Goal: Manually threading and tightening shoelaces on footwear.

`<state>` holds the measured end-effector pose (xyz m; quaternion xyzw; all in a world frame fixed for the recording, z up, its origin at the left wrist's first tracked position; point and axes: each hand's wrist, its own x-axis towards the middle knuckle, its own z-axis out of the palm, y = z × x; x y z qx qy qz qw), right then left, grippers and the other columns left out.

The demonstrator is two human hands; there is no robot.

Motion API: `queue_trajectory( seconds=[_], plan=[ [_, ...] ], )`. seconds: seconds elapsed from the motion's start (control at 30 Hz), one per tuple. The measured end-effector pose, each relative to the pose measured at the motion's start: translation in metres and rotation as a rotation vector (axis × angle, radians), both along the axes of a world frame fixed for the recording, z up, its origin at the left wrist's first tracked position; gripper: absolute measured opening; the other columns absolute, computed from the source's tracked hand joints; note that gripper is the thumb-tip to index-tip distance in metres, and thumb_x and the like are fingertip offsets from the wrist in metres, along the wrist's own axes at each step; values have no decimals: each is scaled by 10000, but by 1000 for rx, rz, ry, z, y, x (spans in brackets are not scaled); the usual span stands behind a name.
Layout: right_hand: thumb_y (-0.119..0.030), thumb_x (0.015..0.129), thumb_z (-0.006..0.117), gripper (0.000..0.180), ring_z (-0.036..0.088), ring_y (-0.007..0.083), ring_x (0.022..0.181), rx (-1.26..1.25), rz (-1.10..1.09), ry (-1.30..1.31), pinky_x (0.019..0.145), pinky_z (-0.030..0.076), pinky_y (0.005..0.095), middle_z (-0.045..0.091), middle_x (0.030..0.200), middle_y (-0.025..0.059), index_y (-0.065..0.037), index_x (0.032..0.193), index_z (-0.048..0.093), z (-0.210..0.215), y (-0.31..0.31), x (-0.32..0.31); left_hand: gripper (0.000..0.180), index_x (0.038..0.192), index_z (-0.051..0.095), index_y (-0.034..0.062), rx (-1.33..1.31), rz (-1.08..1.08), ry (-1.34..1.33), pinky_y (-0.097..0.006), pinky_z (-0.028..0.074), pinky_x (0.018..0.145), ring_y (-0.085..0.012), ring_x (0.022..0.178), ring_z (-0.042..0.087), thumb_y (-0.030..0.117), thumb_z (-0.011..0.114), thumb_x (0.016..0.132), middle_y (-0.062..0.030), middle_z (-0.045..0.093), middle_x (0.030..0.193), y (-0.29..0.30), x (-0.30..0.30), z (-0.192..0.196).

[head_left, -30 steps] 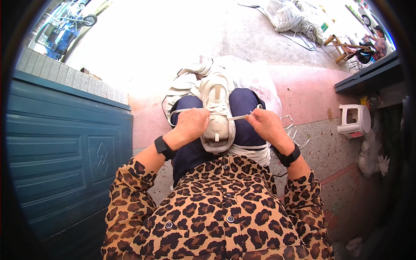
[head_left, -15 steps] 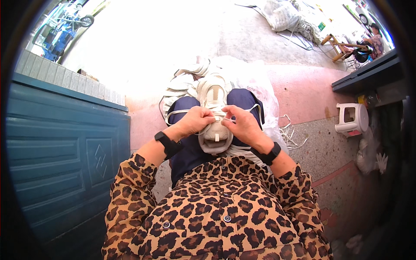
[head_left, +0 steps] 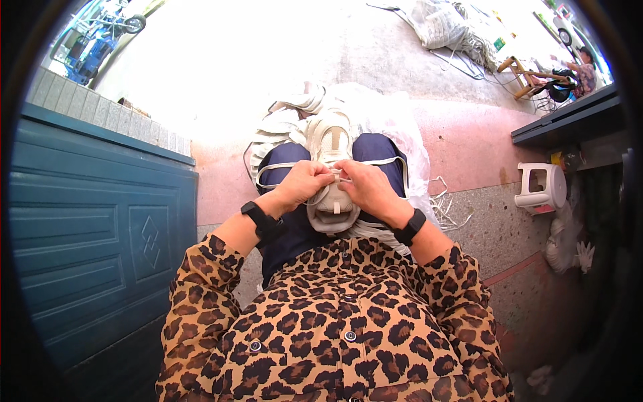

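A cream and beige shoe [head_left: 333, 214] rests between my knees, its heel opening toward me and its toe pointing away. A white shoelace [head_left: 280, 165] loops out from it over both thighs. My left hand [head_left: 305, 182] is at the left side of the shoe's lacing, thumb and fingers pinched on the lace. From the right, my right hand [head_left: 367, 189] closes on the lace as well, its fingertips almost meeting those of the left. The exact spot where the lace passes between the fingertips is partly hidden.
More pale shoe pieces [head_left: 273, 130] lie beyond my left knee, with clear plastic [head_left: 416, 151] to the right. Loose laces [head_left: 450, 208] trail on the floor. A white stool [head_left: 541, 187] stands right, a blue door [head_left: 100, 221] left. Another person [head_left: 586, 70] sits far right.
My right hand has moved left and inward, its fingers closing on the lace near my left hand's fingertips. The left hand stays pinched in nearly the same place.
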<state>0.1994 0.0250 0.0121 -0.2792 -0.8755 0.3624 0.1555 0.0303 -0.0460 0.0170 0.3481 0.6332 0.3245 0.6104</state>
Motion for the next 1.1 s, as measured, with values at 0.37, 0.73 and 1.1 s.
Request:
queue_trajectory(
  seconds=[0.37, 0.73, 1.1],
  plan=[
    [-83, 774, 584, 327, 593, 347, 798, 131, 103, -44, 668, 478, 399, 607, 859, 182, -25, 1084, 494, 4, 4, -1, 176, 787, 630, -1, 308, -207, 891, -425, 467, 664, -354, 743, 605, 151, 543, 773, -209, 609, 748, -1, 8, 12],
    [-61, 764, 572, 237, 580, 360, 789, 71, 152, -36, 663, 469, 401, 576, 791, 195, -12, 988, 513, 10, 15, 13, 203, 890, 612, 7, 297, -242, 653, -339, 443, 571, -255, 603, 569, 143, 611, 740, -152, 577, 658, 0, -2, 23],
    [-128, 856, 493, 212, 604, 229, 786, -526, -113, 32, 696, 462, 314, 623, 830, 171, 52, 944, 562, 31, 18, 22, 163, 871, 593, 21, 908, -310, 1029, -366, 431, 589, -280, 646, 527, 94, 626, 729, -108, 554, 658, -12, 22, 7]
  ],
)
